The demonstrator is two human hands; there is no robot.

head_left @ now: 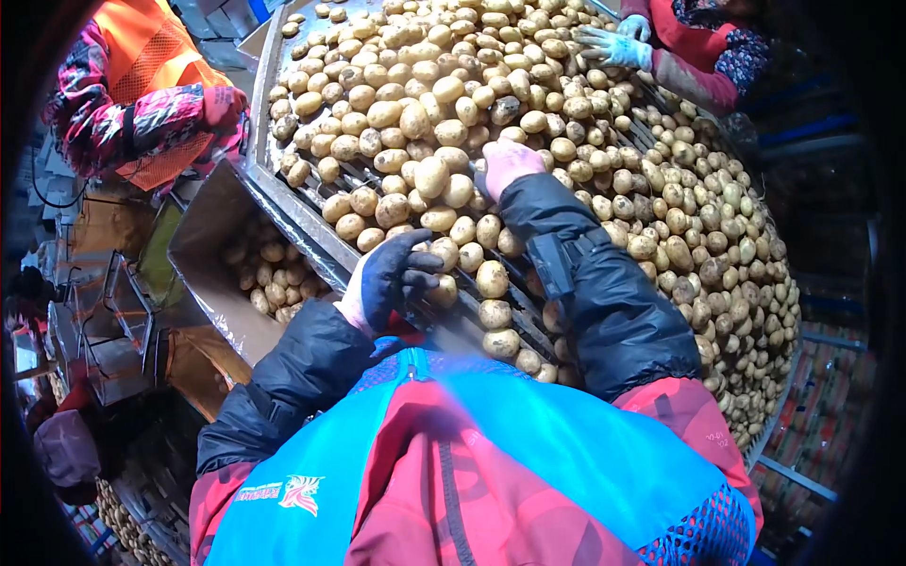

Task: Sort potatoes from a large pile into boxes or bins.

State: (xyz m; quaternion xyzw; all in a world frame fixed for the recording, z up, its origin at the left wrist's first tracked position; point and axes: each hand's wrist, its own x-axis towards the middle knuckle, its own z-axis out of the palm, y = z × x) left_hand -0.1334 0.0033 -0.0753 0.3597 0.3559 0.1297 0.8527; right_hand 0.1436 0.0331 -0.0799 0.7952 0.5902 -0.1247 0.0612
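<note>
Potatoes (432, 177), some soiled, lie heaped over a slatted sorting table (333, 244) with a metal rim. My left hand (393, 276), in a glove with a dark palm, hovers over the table's near edge with its fingers apart, close beside a few potatoes; no potato shows in it. My right hand (511, 166), in a pink glove with dark fingertips, reaches into the middle of the heap, knuckles up. Its fingers are mostly hidden, so whether it grips a potato is unclear. Bare slats show between the potatoes below both hands.
An open cardboard box (212, 262) holding potatoes stands at the table's left edge. A co-worker's gloved hands (616, 46) rest at the heap's upper right. Another co-worker in an orange vest (152, 53) stands upper left. Wire frames (131, 304) and more potatoes (124, 527) lie lower left.
</note>
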